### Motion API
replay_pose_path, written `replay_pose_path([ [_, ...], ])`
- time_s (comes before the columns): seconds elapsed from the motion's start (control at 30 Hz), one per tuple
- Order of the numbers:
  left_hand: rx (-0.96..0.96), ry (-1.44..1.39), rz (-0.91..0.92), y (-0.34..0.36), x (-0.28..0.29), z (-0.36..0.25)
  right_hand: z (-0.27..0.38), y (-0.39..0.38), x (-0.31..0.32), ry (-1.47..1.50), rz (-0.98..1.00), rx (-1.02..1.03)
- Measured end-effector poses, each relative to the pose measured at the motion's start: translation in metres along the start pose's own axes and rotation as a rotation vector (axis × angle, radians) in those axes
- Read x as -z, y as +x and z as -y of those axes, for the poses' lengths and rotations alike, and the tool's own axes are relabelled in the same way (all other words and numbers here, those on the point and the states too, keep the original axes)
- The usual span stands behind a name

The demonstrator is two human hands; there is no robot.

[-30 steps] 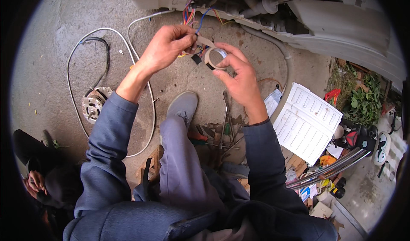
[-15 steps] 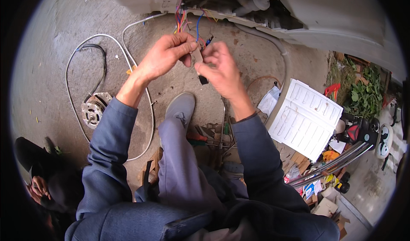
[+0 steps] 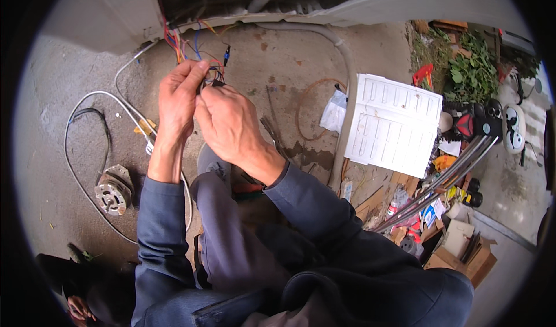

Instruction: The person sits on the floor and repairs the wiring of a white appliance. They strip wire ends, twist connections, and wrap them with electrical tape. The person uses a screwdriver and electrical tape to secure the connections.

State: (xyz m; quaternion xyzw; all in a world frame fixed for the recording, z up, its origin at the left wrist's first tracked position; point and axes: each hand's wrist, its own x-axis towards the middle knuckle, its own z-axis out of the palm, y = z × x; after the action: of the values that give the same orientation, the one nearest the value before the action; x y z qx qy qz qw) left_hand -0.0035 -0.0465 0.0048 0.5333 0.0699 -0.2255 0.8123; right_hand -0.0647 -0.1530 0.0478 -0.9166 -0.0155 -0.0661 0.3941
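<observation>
My left hand [image 3: 178, 95] is closed, with its thumb and forefinger pinched where a blue wire [image 3: 197, 44] runs down into the grip. Beside it and touching it, my right hand [image 3: 234, 121] is closed with its back up, so what its fingers hold is hidden. A small dark piece [image 3: 218, 83] shows at the edge of the right hand, with thin wires looped just above it. A bundle of coloured wires [image 3: 176, 43] hangs from the open underside of a white appliance housing [image 3: 98, 17]. A blue-and-black connector [image 3: 227, 55] dangles close by.
A round metal motor [image 3: 114, 191] with a long grey cable [image 3: 66, 147] lies at left. To the right are a grey hose [image 3: 347, 66], a white ribbed panel [image 3: 397, 124], metal rods [image 3: 437, 182] and a cardboard box [image 3: 480, 263]. Another person's hand [image 3: 79, 308] shows at lower left.
The view has shifted right. My hands have drawn together, the right now palm down beside the left. The pale strip with a black end between them is no longer visible.
</observation>
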Motion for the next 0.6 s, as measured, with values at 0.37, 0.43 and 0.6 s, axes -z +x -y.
replay_pose_path([
  [0.37, -0.166, 0.216, -0.054, -0.014, -0.015, -0.008, 0.030, -0.018, 0.052, 0.251, 0.074, 0.329],
  [0.43, -0.150, 0.249, -0.117, 0.002, -0.005, 0.004, 0.058, -0.026, 0.052, 0.522, 0.267, 0.594],
  [0.6, -0.187, 0.254, -0.050, 0.005, 0.009, 0.033, 0.025, -0.034, 0.048, 0.519, 0.150, 0.338],
])
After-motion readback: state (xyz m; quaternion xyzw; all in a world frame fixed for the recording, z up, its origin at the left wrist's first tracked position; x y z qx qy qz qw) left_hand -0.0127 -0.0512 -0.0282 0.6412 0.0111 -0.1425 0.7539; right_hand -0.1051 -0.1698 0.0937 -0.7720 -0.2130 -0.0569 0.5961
